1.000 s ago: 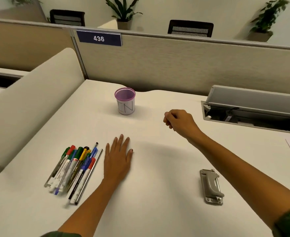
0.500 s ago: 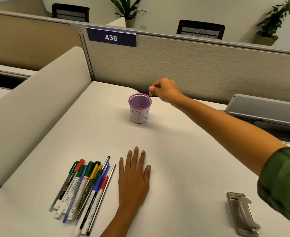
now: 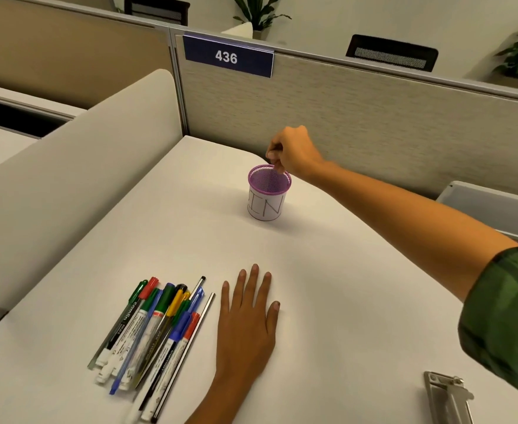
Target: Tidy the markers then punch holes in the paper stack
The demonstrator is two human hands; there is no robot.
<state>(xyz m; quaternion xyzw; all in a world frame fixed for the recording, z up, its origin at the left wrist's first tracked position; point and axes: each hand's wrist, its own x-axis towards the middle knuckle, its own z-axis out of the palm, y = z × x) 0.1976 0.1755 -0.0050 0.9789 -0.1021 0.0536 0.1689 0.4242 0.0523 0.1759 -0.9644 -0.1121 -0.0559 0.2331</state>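
Fingers (image 3: 275, 156) of the right hand (image 3: 296, 151), curled, now pinch the far rim of the purple wire-mesh pen cup (image 3: 268, 194), after reaching forward from nearer the body a second ago. The left hand (image 3: 247, 325) stays flat, fingers straight, the loose pile of coloured markers (image 3: 156, 328) just beside its little finger, untouched; I judge the cup gets drawn closer first

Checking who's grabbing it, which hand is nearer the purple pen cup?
Right. The right hand is at the pen cup rim; the left hand lies flat beside the markers, well short of the cup.
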